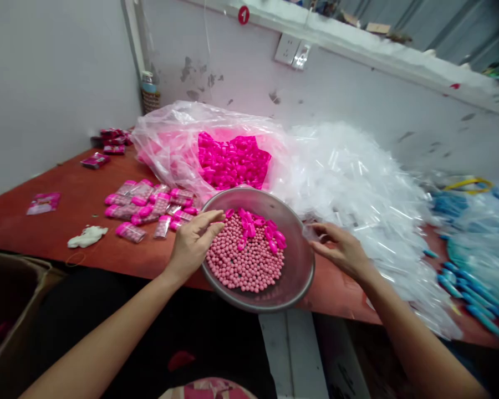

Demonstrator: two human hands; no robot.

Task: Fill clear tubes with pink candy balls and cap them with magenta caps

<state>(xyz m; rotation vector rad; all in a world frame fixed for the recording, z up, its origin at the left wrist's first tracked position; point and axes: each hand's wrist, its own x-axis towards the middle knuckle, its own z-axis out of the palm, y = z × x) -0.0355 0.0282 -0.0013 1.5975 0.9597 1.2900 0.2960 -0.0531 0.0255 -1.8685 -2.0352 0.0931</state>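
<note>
A grey metal bowl (298,277) sits at the table's front edge, slightly overhanging it. In it lie many pink beads (245,266) and several bright pink plastic caps (249,221) on top. My left hand (193,238) is over the bowl's left rim, thumb and fingers nearly together; whatever is between them is too small to make out. At the right rim, my right hand (339,246) pinches a small clear plastic container (311,232). Left of the bowl lie several bead-filled containers with pink caps (131,232).
Behind the bowl, a clear bag (166,133) holds a heap of pink caps (233,160). A large pile of clear containers (357,183) spreads to the right. Blue pieces (478,299) lie far right. A white crumpled scrap (87,236) and a cardboard box (37,288) are left.
</note>
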